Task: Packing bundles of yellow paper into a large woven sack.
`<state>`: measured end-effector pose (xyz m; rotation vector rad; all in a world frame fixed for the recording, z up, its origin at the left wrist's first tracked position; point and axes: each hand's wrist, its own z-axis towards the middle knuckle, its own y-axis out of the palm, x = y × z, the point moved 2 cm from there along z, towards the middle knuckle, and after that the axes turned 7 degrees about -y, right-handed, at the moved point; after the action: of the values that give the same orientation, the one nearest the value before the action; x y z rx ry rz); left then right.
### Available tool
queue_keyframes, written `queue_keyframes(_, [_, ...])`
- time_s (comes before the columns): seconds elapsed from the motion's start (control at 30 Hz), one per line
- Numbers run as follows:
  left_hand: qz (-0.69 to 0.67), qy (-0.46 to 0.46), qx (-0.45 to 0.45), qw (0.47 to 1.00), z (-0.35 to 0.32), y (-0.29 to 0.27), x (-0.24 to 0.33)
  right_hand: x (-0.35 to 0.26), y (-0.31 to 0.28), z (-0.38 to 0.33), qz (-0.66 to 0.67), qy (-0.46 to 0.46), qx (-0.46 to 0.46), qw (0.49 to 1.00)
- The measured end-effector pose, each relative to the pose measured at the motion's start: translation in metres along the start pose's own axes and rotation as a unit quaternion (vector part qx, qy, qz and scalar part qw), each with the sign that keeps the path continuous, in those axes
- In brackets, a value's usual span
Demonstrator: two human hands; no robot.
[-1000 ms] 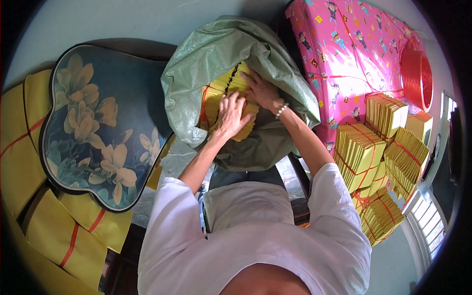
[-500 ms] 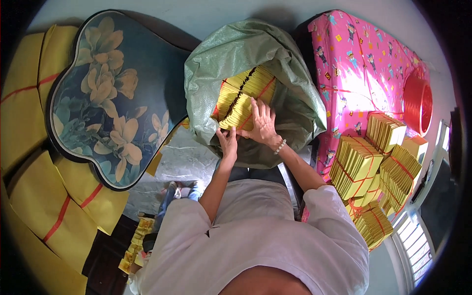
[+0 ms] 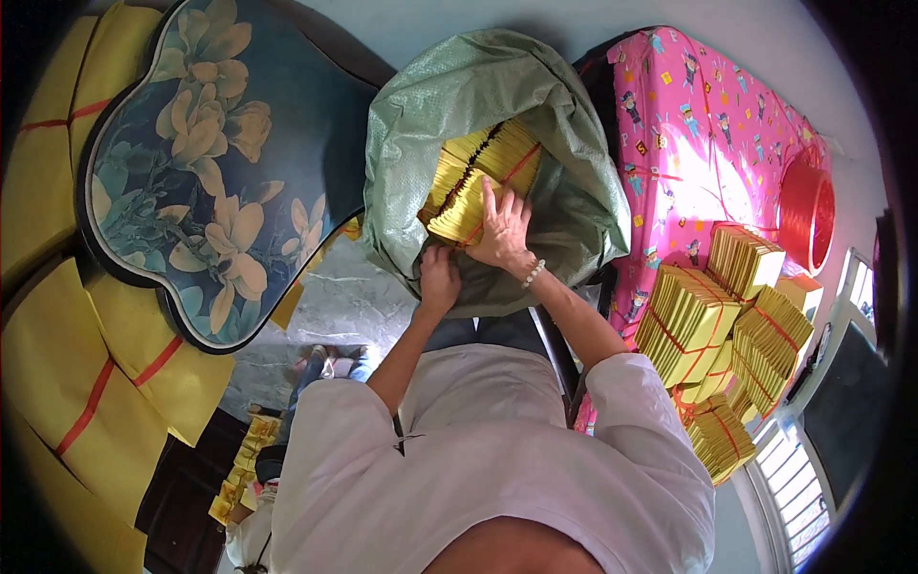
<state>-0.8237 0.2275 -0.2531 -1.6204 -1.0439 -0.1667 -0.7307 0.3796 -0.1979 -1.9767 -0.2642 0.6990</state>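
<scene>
A green woven sack stands open in front of me. Yellow paper bundles tied with red string fill its mouth. My right hand lies flat on the nearest bundle inside the sack, a bead bracelet on its wrist. My left hand grips the sack's front rim just below the bundles.
More tied yellow bundles are stacked to the right on a pink patterned cloth, beside a red round tub. A dark board painted with flowers leans at left, with large yellow red-banded packs under it.
My left hand has come off the bundles and dropped to the sack's rim. My right hand stays pressed on the bundle. The view has shifted, so the sack sits further right.
</scene>
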Motion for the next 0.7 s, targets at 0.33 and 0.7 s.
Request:
queue_keyframes(0.33, [0.195,0.171,-0.05,0.964,0.026,-0.01,0.023,-0.003,-0.001,0.001,0.01,-0.004,0.014,1.0])
queue_keyframes(0.7, [0.215,0.063,-0.04,0.974,0.036,0.033,0.026,-0.001,0.004,-0.003,-0.001,-0.022,0.028,0.999])
